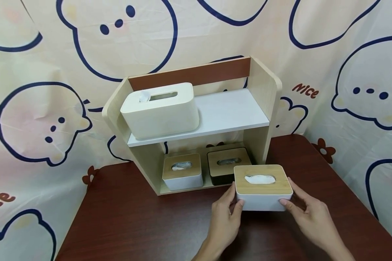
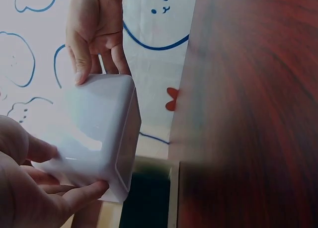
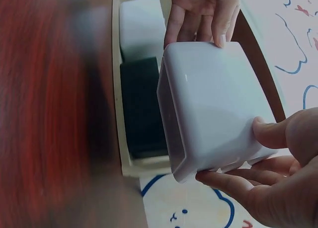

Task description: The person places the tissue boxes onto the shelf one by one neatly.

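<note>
Both hands hold a white tissue box with a wood-look lid and white tissue in its oval slot. It is held up in front of the shelf's right end. My left hand grips its left end, thumb on the front wall and fingers around the side. At the opposite end my right hand grips it the same way. The wrist views show the box's smooth white wall between the two hands. Behind it, partly covered, a black tissue box with a wood-look lid sits on the lower shelf.
A two-tier shelf unit stands on the dark red-brown table. On its upper board sits a large cream tissue box, at the left. A smaller white tissue box with a wood-look lid occupies the lower left. Cartoon-printed curtains hang behind.
</note>
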The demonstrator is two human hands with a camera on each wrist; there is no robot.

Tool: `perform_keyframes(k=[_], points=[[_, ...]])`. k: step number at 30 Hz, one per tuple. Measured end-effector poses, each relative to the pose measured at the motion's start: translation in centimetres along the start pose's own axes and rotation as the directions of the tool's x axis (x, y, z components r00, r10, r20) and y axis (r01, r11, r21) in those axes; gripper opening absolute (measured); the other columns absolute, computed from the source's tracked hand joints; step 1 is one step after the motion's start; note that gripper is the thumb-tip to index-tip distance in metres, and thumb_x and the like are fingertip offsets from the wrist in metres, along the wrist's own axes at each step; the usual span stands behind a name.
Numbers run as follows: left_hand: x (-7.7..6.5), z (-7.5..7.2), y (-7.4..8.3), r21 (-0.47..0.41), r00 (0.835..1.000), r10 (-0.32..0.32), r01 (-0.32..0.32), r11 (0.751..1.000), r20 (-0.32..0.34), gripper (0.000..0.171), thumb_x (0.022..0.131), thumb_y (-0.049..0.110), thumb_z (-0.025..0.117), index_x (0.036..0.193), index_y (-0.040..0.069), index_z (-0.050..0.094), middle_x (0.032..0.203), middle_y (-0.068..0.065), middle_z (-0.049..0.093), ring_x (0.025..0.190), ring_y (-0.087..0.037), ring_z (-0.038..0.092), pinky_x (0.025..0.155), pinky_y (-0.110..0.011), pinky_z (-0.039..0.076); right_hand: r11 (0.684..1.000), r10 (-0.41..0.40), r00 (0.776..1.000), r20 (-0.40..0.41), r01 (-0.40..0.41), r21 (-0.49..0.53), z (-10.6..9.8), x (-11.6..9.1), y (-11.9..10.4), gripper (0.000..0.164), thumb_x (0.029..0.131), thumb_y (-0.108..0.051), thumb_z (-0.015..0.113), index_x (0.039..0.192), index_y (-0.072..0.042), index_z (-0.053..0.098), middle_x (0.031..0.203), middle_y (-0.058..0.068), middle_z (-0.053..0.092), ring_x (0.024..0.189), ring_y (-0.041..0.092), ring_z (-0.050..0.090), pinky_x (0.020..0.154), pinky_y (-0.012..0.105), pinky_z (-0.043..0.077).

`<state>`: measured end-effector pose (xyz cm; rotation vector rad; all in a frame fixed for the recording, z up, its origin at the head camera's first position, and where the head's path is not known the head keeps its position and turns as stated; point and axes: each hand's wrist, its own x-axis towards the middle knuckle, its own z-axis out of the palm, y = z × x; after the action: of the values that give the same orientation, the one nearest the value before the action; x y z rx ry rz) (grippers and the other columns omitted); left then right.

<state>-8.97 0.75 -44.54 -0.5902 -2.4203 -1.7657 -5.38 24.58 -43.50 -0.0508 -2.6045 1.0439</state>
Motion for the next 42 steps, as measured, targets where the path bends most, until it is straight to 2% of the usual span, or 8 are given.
perform_keyframes(k=[2, 10, 14, 16, 21, 29, 37, 42], points=[[-0.1, -0.6, -0.1, 0.013, 1.000, 0.002, -0.002, 1.000, -0.011, 0.057, 0.107, 0.004, 0.062, 0.159, -0.007, 0.042, 0.163, -0.024, 0.047, 0.148, -0.031, 0.050, 0.107, -0.034, 0.056, 1.000, -0.016, 1.000, -0.002, 0.017, 0.017, 0.3, 0.2, -0.5, 0.072, 0.095, -0.017, 0.083, 0.160, -0.012, 0.052, 0.095, 0.019, 0.074, 0.044, 0.001, 0.027, 0.043, 0.026, 0.034], [-0.5, -2.7, -0.1, 0.003, 0.998, -0.035, 0.035, 0.999, -0.050, 0.058, 0.106, 0.001, 0.064, 0.159, -0.007, 0.042, 0.162, -0.023, 0.049, 0.143, -0.029, 0.056, 0.106, -0.032, 0.056, 0.991, -0.095, 0.995, 0.006, 0.094, 0.098, 1.2, 0.9, -2.0, 0.071, 0.094, -0.014, 0.084, 0.159, -0.015, 0.055, 0.065, -0.008, 0.051, 0.043, -0.008, 0.023, 0.040, 0.023, 0.033], [-0.7, -3.7, 0.0, -0.022, 0.997, -0.048, 0.047, 0.999, -0.060, 0.059, 0.105, 0.000, 0.064, 0.160, -0.007, 0.042, 0.162, -0.023, 0.048, 0.141, -0.028, 0.058, 0.103, -0.030, 0.057, 0.986, -0.107, 0.994, 0.013, 0.105, 0.128, 1.6, 1.1, -2.7, 0.071, 0.094, -0.013, 0.084, 0.159, -0.016, 0.055, 0.065, -0.006, 0.050, 0.043, -0.009, 0.023, 0.039, 0.022, 0.033], [-0.8, -4.1, 0.0, -0.022, 0.996, -0.051, 0.050, 0.999, -0.068, 0.059, 0.105, -0.001, 0.064, 0.160, -0.006, 0.042, 0.163, -0.022, 0.048, 0.143, -0.028, 0.056, 0.103, -0.030, 0.057, 0.983, -0.120, 0.993, 0.010, 0.118, 0.141, 1.9, 1.3, -3.0, 0.071, 0.093, -0.012, 0.084, 0.158, -0.015, 0.056, 0.077, 0.000, 0.063, 0.045, -0.010, 0.023, 0.040, 0.022, 0.034], [-0.9, -5.1, 0.3, 0.001, 0.993, -0.028, 0.028, 1.000, -0.112, 0.059, 0.103, -0.001, 0.068, 0.158, -0.005, 0.046, 0.162, -0.022, 0.049, 0.146, -0.030, 0.052, 0.102, -0.031, 0.058, 0.976, -0.149, 0.989, 0.002, 0.147, 0.160, 2.2, 1.7, -3.9, 0.070, 0.093, -0.010, 0.084, 0.157, -0.016, 0.057, 0.082, 0.003, 0.068, 0.048, -0.012, 0.020, 0.041, 0.021, 0.034], [-0.8, -6.3, 0.9, 0.021, 0.981, 0.046, -0.043, 0.999, -0.188, 0.056, 0.102, 0.000, 0.070, 0.154, -0.005, 0.051, 0.158, -0.022, 0.054, 0.142, -0.032, 0.056, 0.101, -0.034, 0.058, 0.966, -0.195, 0.981, 0.009, 0.191, 0.173, 2.1, 2.4, -5.1, 0.070, 0.094, -0.011, 0.084, 0.158, -0.018, 0.056, 0.056, -0.010, 0.045, 0.043, -0.013, 0.023, 0.036, 0.020, 0.032], [-0.3, -7.4, 2.2, 0.035, 0.985, 0.031, -0.025, 0.999, -0.172, 0.059, 0.101, -0.001, 0.071, 0.157, 0.000, 0.051, 0.160, -0.015, 0.053, 0.143, -0.024, 0.056, 0.103, -0.032, 0.057, 0.967, -0.205, 0.978, 0.023, 0.199, 0.157, 1.2, 3.0, -6.3, 0.071, 0.094, -0.013, 0.083, 0.159, -0.021, 0.055, 0.054, -0.012, 0.047, 0.040, -0.010, 0.025, 0.035, 0.021, 0.032], [0.2, -7.9, 2.8, 0.081, 0.978, 0.095, -0.081, 0.993, -0.184, 0.059, 0.101, -0.001, 0.071, 0.156, -0.001, 0.051, 0.155, -0.018, 0.059, 0.134, -0.025, 0.064, 0.100, -0.032, 0.060, 0.965, -0.228, 0.974, 0.010, 0.224, 0.140, 0.5, 3.5, -7.1, 0.070, 0.095, -0.013, 0.083, 0.159, -0.019, 0.055, 0.056, -0.010, 0.048, 0.040, -0.009, 0.025, 0.034, 0.022, 0.032]])
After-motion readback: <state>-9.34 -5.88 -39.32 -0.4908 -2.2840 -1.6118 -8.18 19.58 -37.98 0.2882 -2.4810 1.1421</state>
